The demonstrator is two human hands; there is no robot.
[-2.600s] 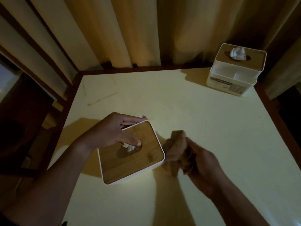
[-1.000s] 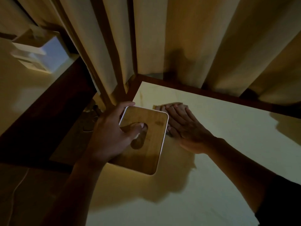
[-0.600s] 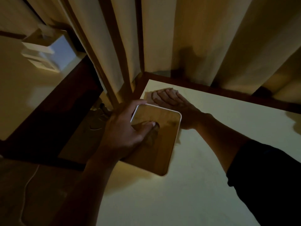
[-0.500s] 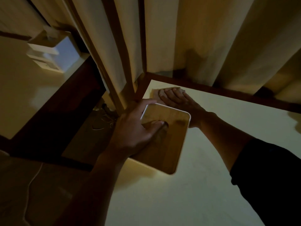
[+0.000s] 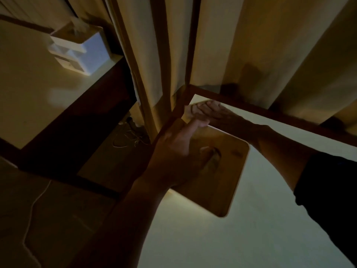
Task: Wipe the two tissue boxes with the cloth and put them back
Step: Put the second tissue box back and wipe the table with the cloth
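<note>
My left hand (image 5: pixel 173 151) grips a white tissue box with a wooden lid (image 5: pixel 222 180), thumb in the lid's slot, fingers over its far-left edge. The box is tilted and seems lifted off the pale table (image 5: pixel 251 229) near the far-left corner. Just beyond the box, my right hand (image 5: pixel 216 113) lies flat, fingers stretched, pressing the brown cloth (image 5: pixel 190 111) onto the table's corner. A second white tissue box (image 5: pixel 77 49) shows at the upper left on another pale surface, blurred.
Beige curtains (image 5: pixel 231 45) hang close behind the table's dark wooden rim (image 5: pixel 270 111). Left of the table is a gap down to the floor with tangled wires (image 5: pixel 125 138) and a white cable (image 5: pixel 32 209).
The view swung left to the table's far-left corner. My right hand laid the cloth flat and slid it into that corner. My left hand kept hold of the box.
</note>
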